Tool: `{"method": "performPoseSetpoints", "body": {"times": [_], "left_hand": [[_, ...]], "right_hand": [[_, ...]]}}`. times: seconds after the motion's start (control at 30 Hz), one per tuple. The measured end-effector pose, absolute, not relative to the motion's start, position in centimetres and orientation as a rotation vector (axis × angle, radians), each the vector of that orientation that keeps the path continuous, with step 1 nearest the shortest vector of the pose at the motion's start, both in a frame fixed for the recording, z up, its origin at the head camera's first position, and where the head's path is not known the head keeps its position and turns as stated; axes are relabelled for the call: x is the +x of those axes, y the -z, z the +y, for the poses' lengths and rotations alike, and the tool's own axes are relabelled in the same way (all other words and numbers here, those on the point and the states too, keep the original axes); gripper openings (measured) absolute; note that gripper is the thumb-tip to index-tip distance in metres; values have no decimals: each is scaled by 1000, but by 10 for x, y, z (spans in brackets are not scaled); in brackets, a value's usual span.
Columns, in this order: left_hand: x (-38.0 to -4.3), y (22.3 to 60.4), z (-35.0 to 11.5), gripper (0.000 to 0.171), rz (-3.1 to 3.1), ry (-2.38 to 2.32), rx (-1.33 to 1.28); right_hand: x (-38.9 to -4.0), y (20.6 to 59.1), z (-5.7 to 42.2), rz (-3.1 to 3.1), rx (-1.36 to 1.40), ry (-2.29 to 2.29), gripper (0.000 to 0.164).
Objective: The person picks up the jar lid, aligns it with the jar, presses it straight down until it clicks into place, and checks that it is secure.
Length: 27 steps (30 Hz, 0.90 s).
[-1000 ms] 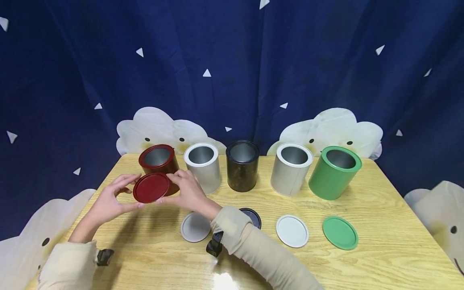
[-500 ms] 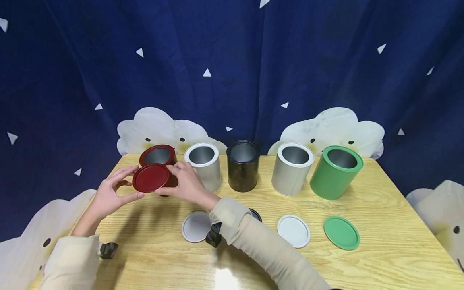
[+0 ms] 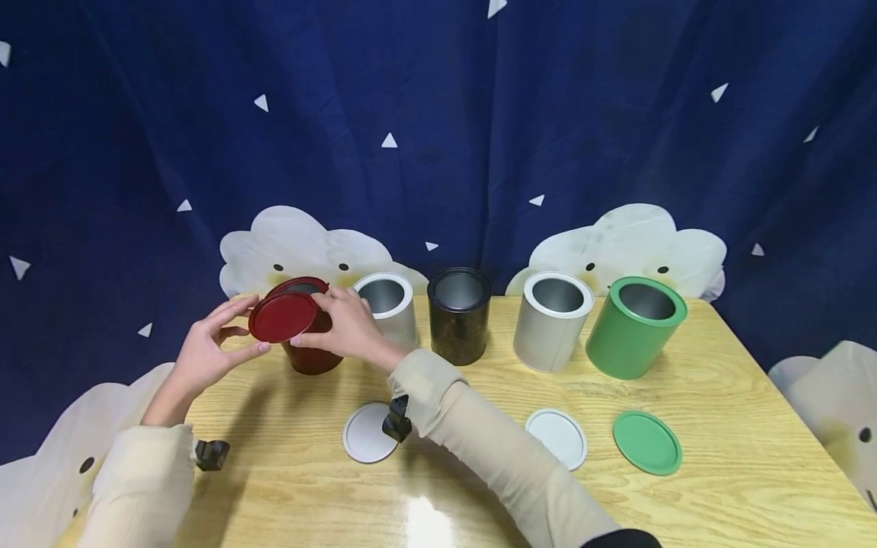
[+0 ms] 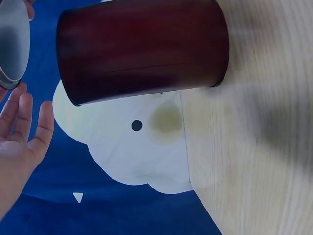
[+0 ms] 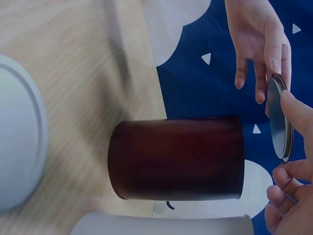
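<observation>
Head view, left of frame: left hand point(image 3: 215, 346) and right hand point(image 3: 351, 329) pinch red lid point(image 3: 282, 318) at opposite edges, thumbs and fingers gripping. Lid tilts above open red can point(image 3: 315, 359), apart from rim. Black can point(image 3: 459, 335) stands at centre, green can point(image 3: 620, 342) farther right, green lid point(image 3: 647, 443) flat at lower right.

Deep-blue fabric backdrop point(image 3: 438, 99), softly creased, spans far side and both flanks. Small white triangles point(image 3: 389, 141) scattered over it. Rounded white cloud figures with dark dot eyes: far-left cloud point(image 3: 304, 240), far-right cloud point(image 3: 633, 242), more at left and right edges; probably printed, hard to be sure. Pale-yellow wood-grain tabletop point(image 3: 740, 426), narrowing toward far edge. Bright white glare patch point(image 3: 428, 524) at near middle.
</observation>
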<state>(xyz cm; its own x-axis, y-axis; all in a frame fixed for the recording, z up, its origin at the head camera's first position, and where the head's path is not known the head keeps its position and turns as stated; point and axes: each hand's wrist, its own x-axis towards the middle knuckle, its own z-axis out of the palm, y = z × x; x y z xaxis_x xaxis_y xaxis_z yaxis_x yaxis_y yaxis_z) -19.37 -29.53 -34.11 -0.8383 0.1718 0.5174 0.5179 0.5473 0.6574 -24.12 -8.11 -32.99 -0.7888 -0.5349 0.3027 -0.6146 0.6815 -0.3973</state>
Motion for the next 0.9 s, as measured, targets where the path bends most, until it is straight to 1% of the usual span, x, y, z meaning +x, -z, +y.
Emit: {"method": "performPoseSetpoints", "body": {"times": [0.3,0.6,0.9], "left_hand": [[-212,334,-294,65,-2421,1238,-489],[-232,338,-300,66,-2518,1206,-402],[-240,338,-303,66,-2573,1239,-367]], "right_hand": [[-262,321,-81,-2706,951,-721,71],[-282,322,-87,-2728,971,-631,67],[-293,323,-94,-2801,922,-522,69]]}}
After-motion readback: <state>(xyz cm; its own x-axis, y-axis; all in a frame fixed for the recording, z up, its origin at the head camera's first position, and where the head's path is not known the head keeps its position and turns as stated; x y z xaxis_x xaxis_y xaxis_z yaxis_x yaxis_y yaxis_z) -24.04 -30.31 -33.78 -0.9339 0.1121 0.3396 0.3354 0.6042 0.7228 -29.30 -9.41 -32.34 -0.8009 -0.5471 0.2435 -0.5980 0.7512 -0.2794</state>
